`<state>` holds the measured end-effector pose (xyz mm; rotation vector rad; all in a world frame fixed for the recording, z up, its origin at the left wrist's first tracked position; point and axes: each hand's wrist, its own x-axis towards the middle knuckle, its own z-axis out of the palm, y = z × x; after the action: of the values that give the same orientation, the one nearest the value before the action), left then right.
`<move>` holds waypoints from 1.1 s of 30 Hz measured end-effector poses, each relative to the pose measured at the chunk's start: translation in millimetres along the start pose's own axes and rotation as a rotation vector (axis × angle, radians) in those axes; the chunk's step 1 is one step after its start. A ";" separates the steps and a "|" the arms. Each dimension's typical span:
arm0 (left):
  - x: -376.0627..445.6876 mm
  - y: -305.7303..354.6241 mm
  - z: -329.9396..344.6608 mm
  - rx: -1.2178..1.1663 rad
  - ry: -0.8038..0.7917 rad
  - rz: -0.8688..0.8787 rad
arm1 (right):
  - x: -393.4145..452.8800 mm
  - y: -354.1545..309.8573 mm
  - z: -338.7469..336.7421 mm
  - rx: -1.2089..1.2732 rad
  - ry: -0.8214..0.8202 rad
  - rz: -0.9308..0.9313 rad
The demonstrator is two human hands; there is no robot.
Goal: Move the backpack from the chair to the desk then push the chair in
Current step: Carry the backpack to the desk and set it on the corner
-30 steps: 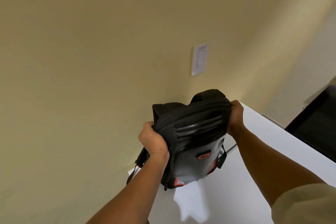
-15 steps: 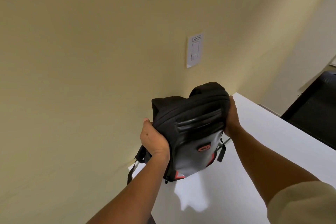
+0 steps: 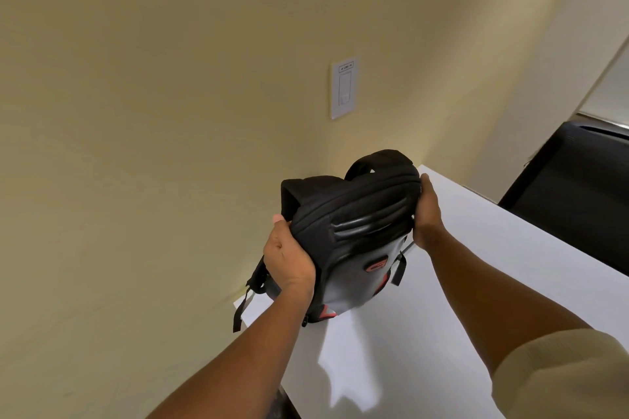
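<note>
A black and grey backpack (image 3: 354, 235) with red accents stands upright on the white desk (image 3: 476, 282), near the desk's back left corner by the wall. My left hand (image 3: 287, 257) grips its left side, fingers wrapped behind it. On the other side, my right hand (image 3: 427, 214) presses against the top right edge. A black strap hangs over the desk's left edge. At the far right, a black chair (image 3: 575, 190) shows beyond the desk.
A beige wall (image 3: 170, 112) runs close behind and left of the desk, with a white wall plate (image 3: 343, 88) above the backpack. The desk's surface stretches toward me and to the right.
The view has shifted slightly, with the backpack and wall plate sitting a little lower and left in frame. Both hands keep the same hold on the backpack.
</note>
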<state>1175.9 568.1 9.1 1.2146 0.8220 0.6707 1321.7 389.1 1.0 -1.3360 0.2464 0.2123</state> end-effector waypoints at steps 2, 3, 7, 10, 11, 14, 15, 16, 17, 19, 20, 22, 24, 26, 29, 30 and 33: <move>-3.6 -0.7 -2.1 0.025 -0.003 0.032 | -5.2 -0.9 -3.3 -0.020 0.011 -0.006; -4.6 -0.5 -2.6 0.037 0.001 0.047 | -7.6 -1.8 -5.1 -0.034 0.020 -0.012; -6.1 5.5 -5.6 0.126 0.010 0.198 | -16.5 -8.6 -10.8 -0.133 0.087 -0.057; -9.5 15.6 -7.2 0.231 -0.019 0.317 | -26.7 -14.8 -14.1 -0.256 0.118 -0.066; -11.5 19.3 -8.5 0.263 -0.032 0.359 | -31.9 -16.5 -15.0 -0.300 0.113 -0.078; -17.3 29.8 -17.7 0.356 -0.096 0.483 | -53.7 -18.5 -16.9 -0.497 0.086 -0.204; -18.7 33.1 -22.3 0.382 -0.122 0.513 | -61.7 -16.9 -17.9 -0.573 0.080 -0.248; -20.4 37.0 -28.0 0.409 -0.147 0.537 | -70.4 -14.7 -18.3 -0.640 0.074 -0.282; -22.5 41.3 -33.9 0.437 -0.173 0.556 | -79.5 -12.4 -18.6 -0.700 0.069 -0.311; -26.9 49.1 -46.1 0.485 -0.219 0.595 | -99.0 -7.6 -17.2 -0.796 0.071 -0.391; -29.2 52.5 -53.1 0.505 -0.248 0.617 | -111.2 -4.8 -15.4 -0.833 0.082 -0.447; -32.3 56.9 -69.6 0.559 -0.314 0.670 | -137.4 3.0 -9.5 -0.917 0.123 -0.536; -34.4 59.8 -89.0 0.633 -0.387 0.727 | -166.3 15.2 -3.6 -1.016 0.177 -0.546; -36.0 60.7 -109.9 0.740 -0.465 0.777 | -196.2 30.0 0.7 -1.123 0.221 -0.526; -40.9 59.6 -141.2 0.882 -0.607 0.859 | -244.3 49.1 7.5 -1.263 0.284 -0.505; -44.3 60.0 -151.0 0.915 -0.648 0.885 | -260.9 54.5 10.4 -1.289 0.303 -0.501; -62.4 61.8 -179.4 0.978 -0.737 0.939 | -310.6 69.1 16.7 -1.315 0.346 -0.492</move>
<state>990.7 626.8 55.8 2.5898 -0.1768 0.4493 1005.8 417.2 32.4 -2.6894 0.0268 -0.3602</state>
